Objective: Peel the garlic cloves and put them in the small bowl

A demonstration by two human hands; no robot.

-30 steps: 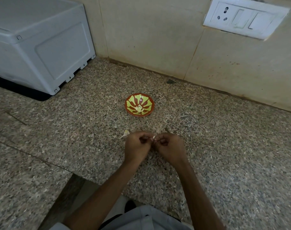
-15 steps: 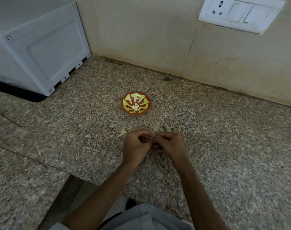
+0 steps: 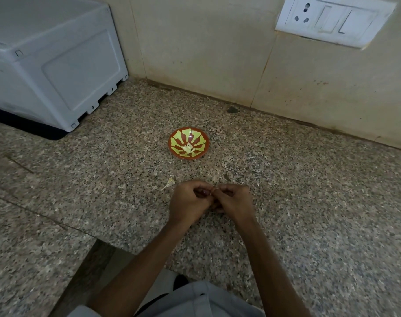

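Note:
A small red bowl [image 3: 196, 137] with a yellow-green leaf pattern stands on the speckled granite counter, with pale peeled garlic cloves [image 3: 188, 148] at its bottom. Just in front of it my left hand [image 3: 187, 206] and my right hand [image 3: 235, 202] meet fingertip to fingertip, both curled around a small garlic clove that is almost wholly hidden between the fingers. A scrap of garlic skin [image 3: 169, 183] lies on the counter to the left of my left hand.
A white plastic appliance [image 3: 50, 65] stands at the back left. The tiled wall behind the bowl carries a white switch and socket plate [image 3: 333, 19]. The counter's front edge [image 3: 126, 247] steps back beside my left forearm.
Both hands stay together at the same spot, fingers working slightly on the clove. The camera view shifted a little; the bowl and the skin scrap have not moved.

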